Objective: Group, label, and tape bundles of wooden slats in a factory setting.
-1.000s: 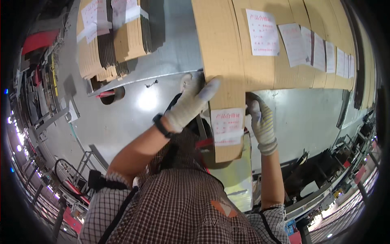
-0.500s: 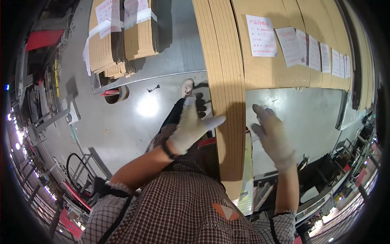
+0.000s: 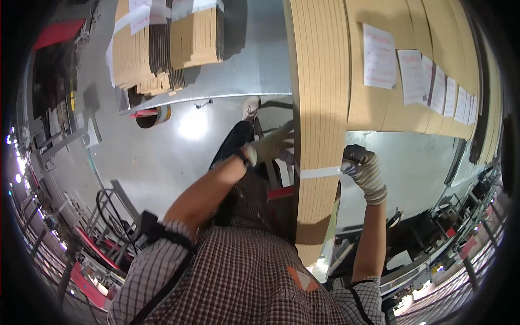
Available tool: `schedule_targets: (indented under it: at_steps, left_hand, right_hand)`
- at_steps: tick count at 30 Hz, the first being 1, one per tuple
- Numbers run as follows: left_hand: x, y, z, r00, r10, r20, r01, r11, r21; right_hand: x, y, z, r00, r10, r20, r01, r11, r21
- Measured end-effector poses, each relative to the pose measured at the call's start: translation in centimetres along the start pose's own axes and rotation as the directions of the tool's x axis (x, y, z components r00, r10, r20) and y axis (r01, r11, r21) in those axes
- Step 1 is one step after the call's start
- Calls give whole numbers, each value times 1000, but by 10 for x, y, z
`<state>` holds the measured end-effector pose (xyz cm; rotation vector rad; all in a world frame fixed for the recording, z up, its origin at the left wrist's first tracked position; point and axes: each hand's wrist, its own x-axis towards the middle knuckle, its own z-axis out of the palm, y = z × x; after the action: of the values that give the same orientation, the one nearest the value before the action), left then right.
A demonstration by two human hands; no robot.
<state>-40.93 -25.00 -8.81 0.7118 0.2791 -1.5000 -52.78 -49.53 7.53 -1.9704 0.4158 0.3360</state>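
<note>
Left hand (image 3: 271,147): gloved, fingers flat against the left face of the cardboard bundle (image 3: 318,108).
Right hand (image 3: 362,168): gloved, curled around the white strap (image 3: 319,173) at the bundle's right edge.

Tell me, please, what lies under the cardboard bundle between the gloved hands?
The cardboard bundle rests on a grey metal table and overhangs its edge. Below the overhang, the floor and a shoe show. The table directly beneath is covered.

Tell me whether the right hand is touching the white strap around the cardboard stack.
Touching. In the head view the gloved right hand pinches the end of the white strap where it comes off the right edge of the cardboard stack; no gap shows between them.
</note>
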Motion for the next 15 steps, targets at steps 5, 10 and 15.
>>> schedule_targets:
  at_steps: [5, 10, 15]
  left_hand:
    - [36, 11, -8, 960, -31, 279, -77, 926, 369]
    - [64, -57, 19, 971, 221, 88, -238, 878, 414]
    - [-53, 10, -4, 991, 24, -135, 42, 887, 460]
  right_hand:
    - [-2, -17, 2, 973, 231, -4, -230, 970, 80]
    - [-12, -23, 17, 950, 303, -78, -299, 952, 63]
    - [-38, -95, 101, 862, 214, -460, -305, 943, -133]
